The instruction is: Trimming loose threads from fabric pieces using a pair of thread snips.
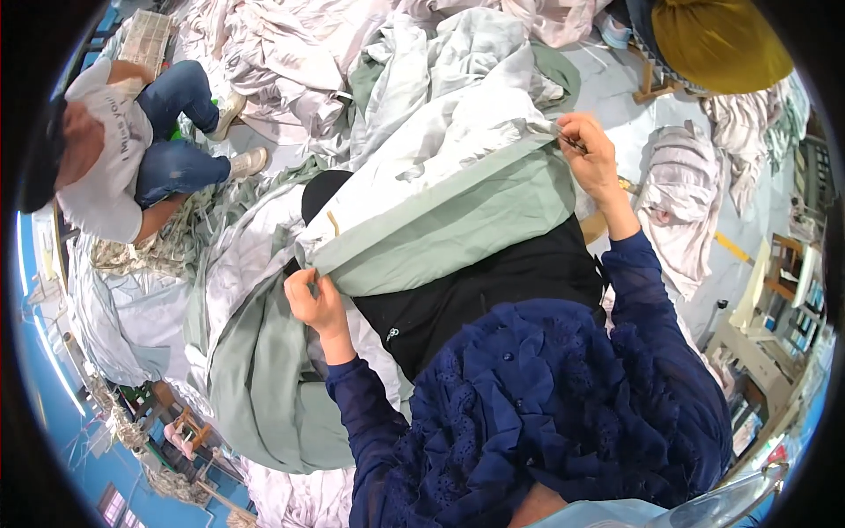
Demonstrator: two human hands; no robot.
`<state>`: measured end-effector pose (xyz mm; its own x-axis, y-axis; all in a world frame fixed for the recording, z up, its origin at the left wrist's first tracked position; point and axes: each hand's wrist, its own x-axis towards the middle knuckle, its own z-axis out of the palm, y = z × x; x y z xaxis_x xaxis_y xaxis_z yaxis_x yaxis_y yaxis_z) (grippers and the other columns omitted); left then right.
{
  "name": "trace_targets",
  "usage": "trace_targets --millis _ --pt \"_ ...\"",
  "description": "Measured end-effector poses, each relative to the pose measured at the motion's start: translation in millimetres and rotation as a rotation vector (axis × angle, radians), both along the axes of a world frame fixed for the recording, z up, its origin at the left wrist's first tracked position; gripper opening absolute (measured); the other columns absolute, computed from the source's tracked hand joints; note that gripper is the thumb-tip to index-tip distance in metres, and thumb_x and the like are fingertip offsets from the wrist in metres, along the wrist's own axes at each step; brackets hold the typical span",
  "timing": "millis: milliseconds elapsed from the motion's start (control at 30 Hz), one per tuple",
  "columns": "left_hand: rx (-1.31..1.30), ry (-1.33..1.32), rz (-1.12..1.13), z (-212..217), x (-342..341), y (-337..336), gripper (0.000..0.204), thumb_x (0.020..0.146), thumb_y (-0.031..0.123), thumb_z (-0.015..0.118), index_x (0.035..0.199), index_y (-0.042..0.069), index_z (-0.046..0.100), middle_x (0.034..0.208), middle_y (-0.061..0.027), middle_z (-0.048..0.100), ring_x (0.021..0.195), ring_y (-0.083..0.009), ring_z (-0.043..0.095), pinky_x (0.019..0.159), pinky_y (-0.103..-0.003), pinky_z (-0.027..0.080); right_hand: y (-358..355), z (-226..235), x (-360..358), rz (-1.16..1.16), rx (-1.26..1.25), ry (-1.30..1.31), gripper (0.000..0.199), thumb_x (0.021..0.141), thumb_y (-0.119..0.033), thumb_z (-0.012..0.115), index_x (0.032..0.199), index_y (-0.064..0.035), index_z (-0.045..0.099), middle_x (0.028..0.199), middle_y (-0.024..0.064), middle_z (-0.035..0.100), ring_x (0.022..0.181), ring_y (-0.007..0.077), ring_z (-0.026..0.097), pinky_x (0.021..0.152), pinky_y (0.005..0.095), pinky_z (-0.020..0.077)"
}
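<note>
Two bare hands hold one stretch of cloth taut across the wearer's lap, the forearms in dark blue sheer sleeves [370, 414] coming up past a ruffled navy top [546, 414]. Nearest, the left hand [312, 304] has its grip closed in a fist on the lower corner of a pale green sheet [458, 229], pinching the folded edge where green meets the white-grey side. Below it, more of the same green fabric spills down toward the floor, over black trousers [493, 290]. Farther out, the right hand [591, 154] is raised, fingers pinched shut on the sheet's upper edge, with something small and thin, perhaps a tool, between the fingertips; I cannot tell what it is. Between the two hands the hem runs as a straight diagonal line. Beyond, a heap of crumpled white and grey linens [414, 62] covers the floor. To the far left another person in a white shirt and jeans [132, 141] sits among the cloth, and at the top right someone with a mustard-yellow head covering [717, 40] bends nearby.
</note>
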<state>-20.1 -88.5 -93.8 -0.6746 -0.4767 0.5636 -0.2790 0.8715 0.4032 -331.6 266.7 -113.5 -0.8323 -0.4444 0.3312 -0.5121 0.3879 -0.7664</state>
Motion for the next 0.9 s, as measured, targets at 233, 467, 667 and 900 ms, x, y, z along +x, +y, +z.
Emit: trace_targets --millis 233,467,667,900 --pt "0.039 -0.032 0.053 4.7 15.0 14.8 0.024 0.07 -0.015 0.061 0.089 -0.001 0.061 0.079 -0.0123 0.058 0.069 -0.0254 0.055 0.065 -0.034 0.047 22.8 -6.2 4.0 -0.034 0.021 -0.054 0.019 0.078 0.009 0.065 0.091 -0.0032 0.058 0.103 0.0062 0.063 0.077 0.0128 0.057 0.068 0.0231 0.046" --pt "0.038 -0.053 0.032 4.4 30.4 30.8 0.029 0.066 -0.017 0.057 0.09 0.0 0.06 0.083 -0.0138 0.06 0.074 -0.0299 0.059 0.067 -0.036 0.049 1.8 8.5 9.2 -0.082 -0.04 -0.096 0.022 0.083 0.006 0.064 0.102 -0.0034 0.063 0.104 0.0043 0.062 0.075 0.0085 0.057 0.065 0.021 0.0456" --pt "0.044 -0.064 0.046 6.2 41.7 40.9 0.028 0.066 -0.015 0.062 0.088 0.001 0.062 0.084 -0.0143 0.061 0.076 -0.0304 0.061 0.069 -0.036 0.05 -14.7 -2.2 6.9 -0.034 0.074 -0.09 0.025 0.084 0.004 0.064 0.107 -0.0035 0.064 0.1 0.0034 0.063 0.072 0.0078 0.058 0.065 0.0201 0.0459" --pt "0.054 -0.037 0.029 10.9 31.0 47.3 0.028 0.063 -0.011 0.063 0.087 0.002 0.064 0.09 -0.0132 0.064 0.084 -0.0305 0.062 0.075 -0.038 0.05 -59.7 16.1 21.2 0.007 0.01 -0.134 0.041 0.082 -0.002 0.069 0.122 -0.0067 0.061 0.105 0.0032 0.063 0.062 0.0057 0.045 0.058 0.0196 0.0398"
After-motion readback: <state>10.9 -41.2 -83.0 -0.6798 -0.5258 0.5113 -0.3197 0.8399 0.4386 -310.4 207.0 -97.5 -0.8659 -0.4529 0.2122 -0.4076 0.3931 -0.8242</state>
